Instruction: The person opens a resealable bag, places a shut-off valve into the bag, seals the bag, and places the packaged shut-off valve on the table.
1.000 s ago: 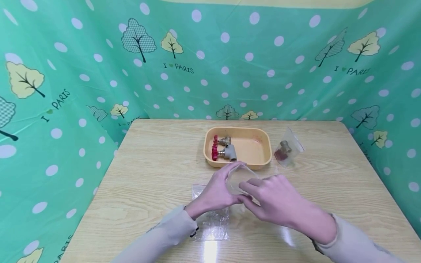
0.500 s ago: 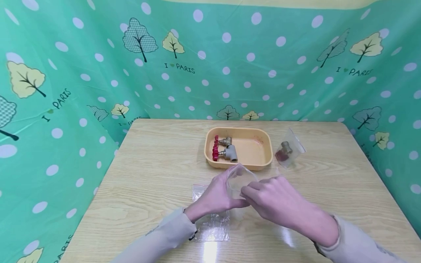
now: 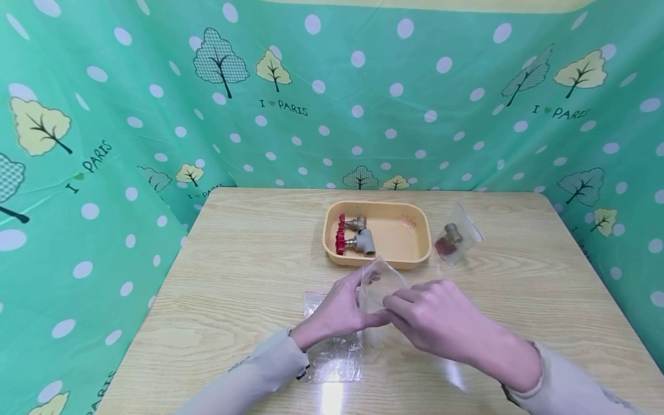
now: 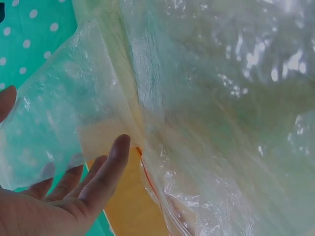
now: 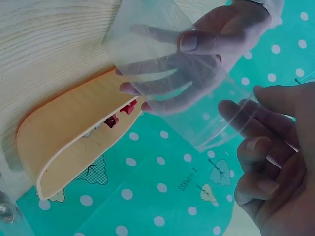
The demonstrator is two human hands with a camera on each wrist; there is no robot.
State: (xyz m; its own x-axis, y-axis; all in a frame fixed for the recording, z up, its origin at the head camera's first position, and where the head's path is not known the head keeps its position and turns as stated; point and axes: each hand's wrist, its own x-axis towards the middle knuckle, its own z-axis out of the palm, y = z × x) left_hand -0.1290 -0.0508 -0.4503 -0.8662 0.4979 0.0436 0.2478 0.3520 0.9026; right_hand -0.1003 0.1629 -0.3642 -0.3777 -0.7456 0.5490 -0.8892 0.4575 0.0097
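A clear zip bag [image 3: 383,283] is held up with its mouth spread, just in front of the peach tray. My left hand [image 3: 337,311] holds its left side; in the right wrist view the thumb lies over the film and the fingers [image 5: 162,81] show through behind it. At the bag's right edge, my right hand [image 3: 438,317] pinches the rim between thumb and forefinger. Nothing shows inside this bag [image 5: 167,64]. Under my left forearm more flat clear bags [image 3: 334,360] with a red zip line lie on the table, partly hidden.
The peach tray [image 3: 402,263] stands beyond my hands, holding a grey plastic valve [image 3: 365,242] and a brass valve [image 3: 358,222], both with red handwheels. To its right sits another zip bag [image 3: 469,230] with a red-handled valve [image 3: 453,233] inside. A green polka-dot curtain [image 3: 332,138] surrounds the wooden table.
My right fingers have drawn in from over the bag's mouth to its right edge and shifted slightly right. My left hand keeps its hold, and the bag has tilted a little.
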